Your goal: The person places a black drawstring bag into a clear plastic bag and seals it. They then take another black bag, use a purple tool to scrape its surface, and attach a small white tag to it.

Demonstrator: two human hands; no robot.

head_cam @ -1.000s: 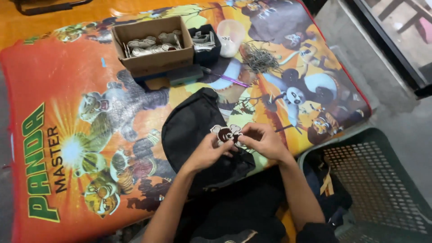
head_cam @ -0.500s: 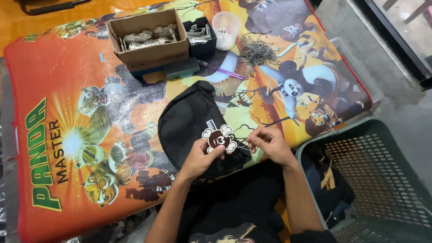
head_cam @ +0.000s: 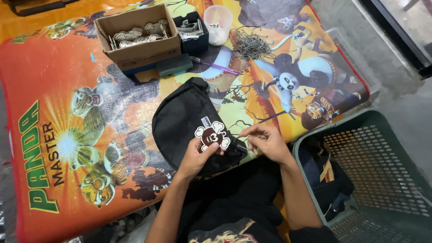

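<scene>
A black fabric pouch [head_cam: 182, 120] lies on a table covered with a bright orange cartoon cloth [head_cam: 58, 90]. My left hand [head_cam: 194, 158] pinches a flat cut-out tag [head_cam: 212, 135], brown and white in a skull-and-bones shape, and holds it over the pouch's right end. My right hand [head_cam: 265, 142] sits just to the right of the tag at the pouch's zipper end, fingertips pinched together on something too thin to make out.
At the back stand a cardboard box [head_cam: 137, 36] holding several similar tags, a small dark box [head_cam: 193, 32], a translucent cup [head_cam: 218, 23], a bundle of thin wire loops [head_cam: 251, 44] and a purple pen [head_cam: 220, 68]. A green plastic crate [head_cam: 382, 180] with dark items stands at right.
The view shifted slightly. My left hand has kept the tag over the pouch, and my right hand has drawn a little away from it to the right.
</scene>
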